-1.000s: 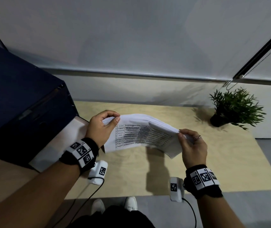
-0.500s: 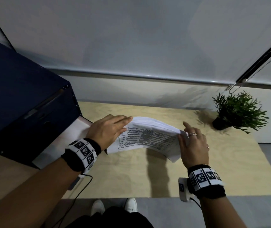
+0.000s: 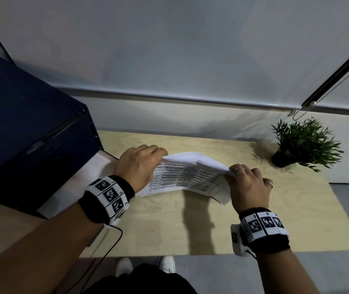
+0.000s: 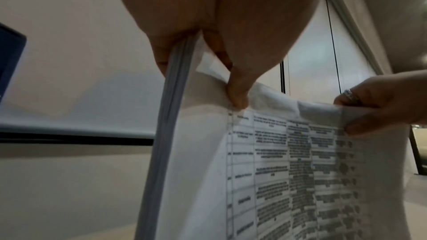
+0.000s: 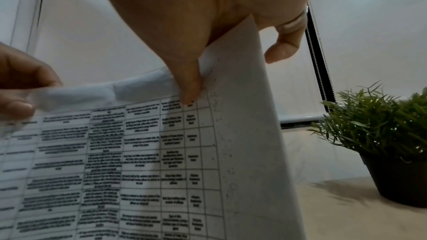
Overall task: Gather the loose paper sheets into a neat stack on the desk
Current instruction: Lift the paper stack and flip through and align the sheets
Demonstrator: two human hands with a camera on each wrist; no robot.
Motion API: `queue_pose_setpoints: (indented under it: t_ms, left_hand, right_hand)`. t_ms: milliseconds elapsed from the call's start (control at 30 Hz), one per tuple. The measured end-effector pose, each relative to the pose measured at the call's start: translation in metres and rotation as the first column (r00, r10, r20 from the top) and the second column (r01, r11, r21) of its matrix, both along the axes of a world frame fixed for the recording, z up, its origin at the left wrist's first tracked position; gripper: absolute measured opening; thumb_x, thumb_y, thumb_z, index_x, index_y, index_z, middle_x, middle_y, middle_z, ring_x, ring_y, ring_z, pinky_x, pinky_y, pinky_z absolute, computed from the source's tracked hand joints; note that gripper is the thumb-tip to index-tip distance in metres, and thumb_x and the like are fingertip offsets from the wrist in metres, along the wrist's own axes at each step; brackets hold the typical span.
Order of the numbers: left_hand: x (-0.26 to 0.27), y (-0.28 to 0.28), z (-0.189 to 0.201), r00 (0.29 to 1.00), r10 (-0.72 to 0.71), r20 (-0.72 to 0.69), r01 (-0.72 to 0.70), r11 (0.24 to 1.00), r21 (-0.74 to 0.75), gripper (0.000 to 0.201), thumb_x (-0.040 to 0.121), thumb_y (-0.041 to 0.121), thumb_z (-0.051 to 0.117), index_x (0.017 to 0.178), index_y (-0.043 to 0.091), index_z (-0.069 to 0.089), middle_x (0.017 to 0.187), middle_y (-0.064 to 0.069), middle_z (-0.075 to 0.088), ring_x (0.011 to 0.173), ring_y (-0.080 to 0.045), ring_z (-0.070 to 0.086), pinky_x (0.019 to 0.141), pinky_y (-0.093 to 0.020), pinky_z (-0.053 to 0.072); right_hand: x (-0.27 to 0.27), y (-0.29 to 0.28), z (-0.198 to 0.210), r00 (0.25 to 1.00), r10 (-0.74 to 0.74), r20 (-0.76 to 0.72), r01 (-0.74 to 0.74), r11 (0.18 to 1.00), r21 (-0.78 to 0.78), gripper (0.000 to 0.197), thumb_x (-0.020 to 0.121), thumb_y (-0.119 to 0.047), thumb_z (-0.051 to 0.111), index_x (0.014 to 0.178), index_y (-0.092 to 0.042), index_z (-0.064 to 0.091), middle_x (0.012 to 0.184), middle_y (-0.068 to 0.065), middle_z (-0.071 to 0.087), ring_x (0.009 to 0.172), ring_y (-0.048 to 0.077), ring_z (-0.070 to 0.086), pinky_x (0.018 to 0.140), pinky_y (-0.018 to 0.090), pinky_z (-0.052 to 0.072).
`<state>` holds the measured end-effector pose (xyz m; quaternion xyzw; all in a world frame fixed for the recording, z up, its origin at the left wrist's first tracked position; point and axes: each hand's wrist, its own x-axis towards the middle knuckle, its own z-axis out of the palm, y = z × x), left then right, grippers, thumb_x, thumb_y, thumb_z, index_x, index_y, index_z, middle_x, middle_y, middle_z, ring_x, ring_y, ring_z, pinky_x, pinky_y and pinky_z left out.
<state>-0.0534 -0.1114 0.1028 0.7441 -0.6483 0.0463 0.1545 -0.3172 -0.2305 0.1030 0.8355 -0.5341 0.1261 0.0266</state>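
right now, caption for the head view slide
Both hands, left and right, hold a paper stack above the desk.

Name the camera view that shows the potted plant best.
The head view: the whole potted plant stands at the desk's far right corner, unobstructed. The right wrist view shows it close but cut off at the frame edge. The left wrist view does not show it.

My left hand (image 3: 138, 164) and right hand (image 3: 246, 188) are both raised, fingers curled, thumbs pinching, forearms reaching forward.
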Motion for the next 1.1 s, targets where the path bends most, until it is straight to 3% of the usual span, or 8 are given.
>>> queue_pose_setpoints:
  t_ms: [200,367,433,567,667,733,900,1100]
  left_hand:
    - [-0.004,-0.001,0.014,0.991,0.069,0.111,-0.091,0.975,0.205,0.013,0.089,0.027,0.065,0.098,0.024,0.056,0.09,0.006,0.068,0.086,-0.022,0.064,0.064,-0.033,0.047]
    - [0.002,0.0,0.016,0.995,0.082,0.047,-0.092,0.959,0.269,0.03,0.087,0.039,0.065,0.109,0.029,0.048,0.098,0.009,0.068,0.091,-0.021,0.065,0.066,-0.031,0.048]
    - [0.004,-0.001,0.013,0.994,0.08,0.074,-0.1,0.941,0.325,0.025,0.089,0.039,0.063,0.107,0.027,0.05,0.097,0.006,0.068,0.09,-0.022,0.065,0.067,-0.034,0.052]
    - [0.004,0.0,0.01,0.994,0.064,0.09,-0.09,0.94,0.328,0.027,0.09,0.038,0.061,0.11,0.027,0.047,0.102,0.006,0.067,0.094,-0.023,0.064,0.07,-0.035,0.05]
    - [-0.003,-0.003,0.011,0.998,0.031,0.058,-0.049,0.942,0.333,0.048,0.085,0.062,0.054,0.119,0.032,0.039,0.114,0.008,0.063,0.103,-0.022,0.061,0.08,-0.037,0.048]
    - [-0.014,-0.011,0.012,0.999,0.006,0.045,-0.02,0.952,0.305,0.048,0.087,0.068,0.043,0.12,0.034,0.04,0.114,0.007,0.063,0.106,-0.023,0.06,0.083,-0.039,0.046]
    - [-0.044,-0.034,0.008,0.992,-0.107,0.071,0.089,0.973,0.215,0.031,0.098,0.052,0.037,0.112,0.027,0.049,0.101,0.003,0.067,0.092,-0.027,0.064,0.069,-0.035,0.044]
    - [-0.05,-0.045,0.008,0.991,-0.13,0.004,0.127,0.972,0.198,0.007,0.1,0.033,0.047,0.1,0.025,0.047,0.082,0.0,0.067,0.072,-0.028,0.064,0.057,-0.032,0.047]
  right_hand:
    - [-0.003,0.001,0.006,0.998,0.012,-0.068,-0.005,0.994,0.11,0.017,0.081,-0.036,0.067,0.096,-0.028,0.065,0.096,-0.006,0.071,0.097,0.026,0.06,0.082,0.042,0.038]
    - [-0.004,0.0,0.013,0.993,0.004,-0.12,0.015,0.987,0.158,0.019,0.077,-0.036,0.07,0.093,-0.03,0.062,0.09,-0.007,0.069,0.098,0.024,0.06,0.083,0.041,0.039]
    - [-0.003,0.0,0.011,0.991,0.025,-0.129,0.002,0.98,0.201,0.016,0.079,-0.033,0.069,0.093,-0.028,0.062,0.091,-0.006,0.069,0.099,0.025,0.06,0.084,0.039,0.037]
    - [-0.006,-0.001,0.007,0.996,0.043,-0.081,-0.026,0.978,0.207,0.021,0.077,-0.03,0.071,0.096,-0.029,0.063,0.094,-0.006,0.068,0.099,0.025,0.061,0.083,0.039,0.039]
    - [-0.007,-0.002,0.002,0.995,0.093,0.028,-0.097,0.962,0.256,0.031,0.075,-0.039,0.075,0.103,-0.03,0.063,0.097,-0.008,0.067,0.098,0.024,0.059,0.079,0.038,0.045]
    - [-0.006,-0.004,-0.004,0.982,0.131,0.139,-0.164,0.952,0.26,0.03,0.076,-0.04,0.076,0.101,-0.028,0.064,0.094,-0.008,0.068,0.092,0.024,0.059,0.074,0.038,0.05]
    - [-0.01,-0.009,-0.012,0.935,0.157,0.317,-0.232,0.949,0.213,0.011,0.078,-0.017,0.076,0.088,-0.016,0.069,0.083,0.001,0.069,0.081,0.028,0.061,0.067,0.03,0.045]
    - [-0.014,-0.01,-0.007,0.905,0.079,0.418,-0.203,0.944,0.262,0.015,0.074,-0.02,0.081,0.086,-0.02,0.071,0.08,-0.004,0.069,0.075,0.014,0.062,0.071,0.02,0.045]
